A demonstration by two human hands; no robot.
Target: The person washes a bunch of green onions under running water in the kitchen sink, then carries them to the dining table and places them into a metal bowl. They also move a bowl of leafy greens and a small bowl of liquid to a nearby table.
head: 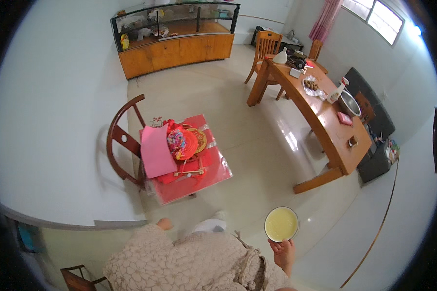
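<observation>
A round bowl [281,224] filled with pale yellow liquid or soft food rests in my right hand [283,251]. The thumb lies over its near rim and the other fingers are under it. My left hand [164,223] shows only in part, past the quilted beige sleeve or garment [189,254] on my body. Its fingers cannot be made out, and nothing is visible in it. The nearest thing to it is a chair seat bearing a red flat package [195,192], a pink sheet [156,151] and red and gold decorations [184,143].
To the right stands a long wooden table [327,131] with a steel bowl [349,103], a spray bottle [337,92] and a glass [352,141]. A display cabinet [176,49] is at the back wall. A curved-back wooden chair [118,138] holds the red things. A white shoe [213,222] shows below.
</observation>
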